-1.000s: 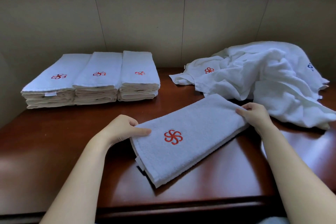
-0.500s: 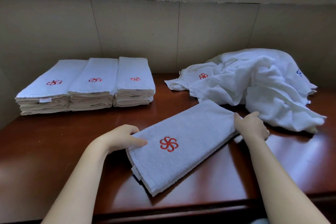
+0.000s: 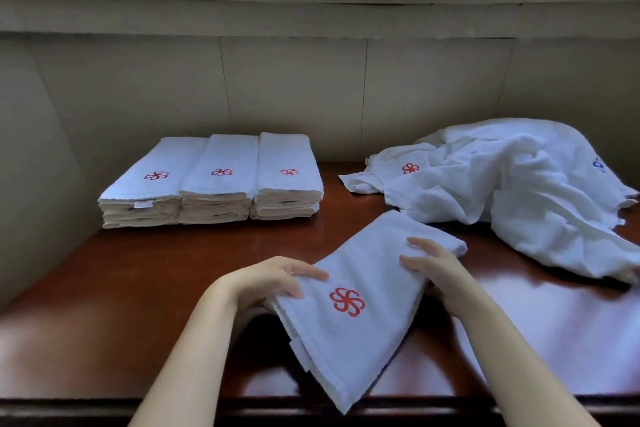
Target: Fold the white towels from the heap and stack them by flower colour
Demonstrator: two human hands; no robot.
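On your table (image 3: 173, 270), three stacks (image 3: 211, 180) sit back left, the heap (image 3: 512, 184) back right. The folded towel (image 3: 356, 305) lies in front, between your hands.

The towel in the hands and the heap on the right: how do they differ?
The towel is folded flat; the heap is crumpled. The towel is held by the left hand and right hand; the heap lies untouched. The towel shows one red flower; the heap shows red and blue. Both are white.

Two bare forearms, no sleeves in view, left grip (image 3: 273, 282) and right grip (image 3: 438, 270) without rings or watch
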